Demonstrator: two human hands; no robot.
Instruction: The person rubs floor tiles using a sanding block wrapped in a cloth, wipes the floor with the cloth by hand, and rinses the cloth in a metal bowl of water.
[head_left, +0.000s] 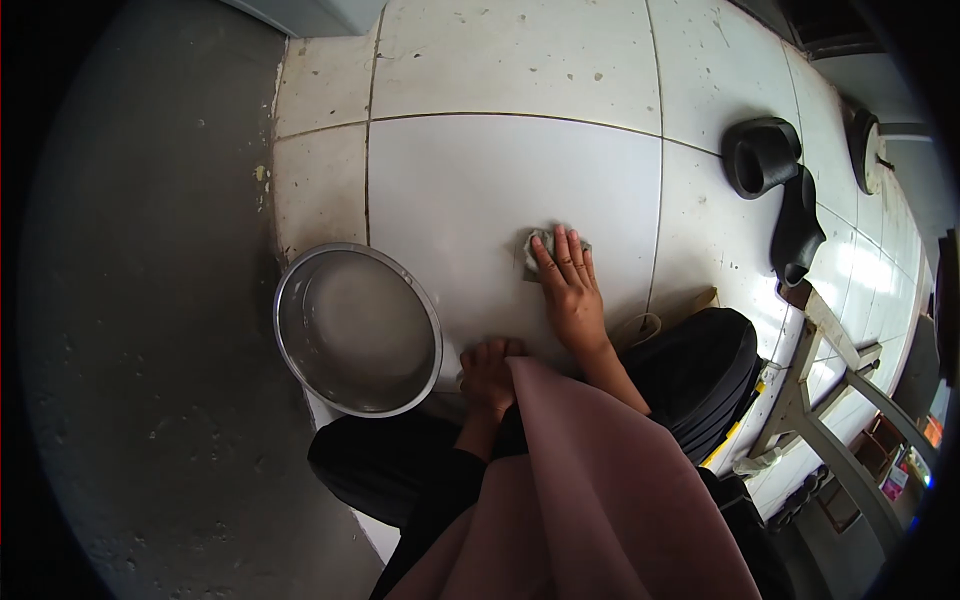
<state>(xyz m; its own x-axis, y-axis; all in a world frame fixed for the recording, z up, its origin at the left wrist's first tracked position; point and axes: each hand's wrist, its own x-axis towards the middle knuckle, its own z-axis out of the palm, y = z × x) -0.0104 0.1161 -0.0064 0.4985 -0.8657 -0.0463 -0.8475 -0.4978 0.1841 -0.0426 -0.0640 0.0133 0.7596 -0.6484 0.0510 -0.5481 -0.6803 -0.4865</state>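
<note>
My right hand (574,300) presses a crumpled greyish cloth (533,262) against a white floor tile (470,190). Its fingers lie stretched over the cloth, with the thumb hidden. Lower down, my left hand (488,376) rests on the floor with curled fingers; a small pale bit shows at its edge, but I cannot make out what it is. Just left of that hand stands a round metal basin (436,350) with cloudy greyish liquid in it.
Dirt specks mark the surrounding tiles (520,60). Dark grey floor (160,300) borders them on the left. Black slippers (762,160) lie at the upper right. A wooden frame (800,400) with legs stands on the right. My bent knees flank both hands.
</note>
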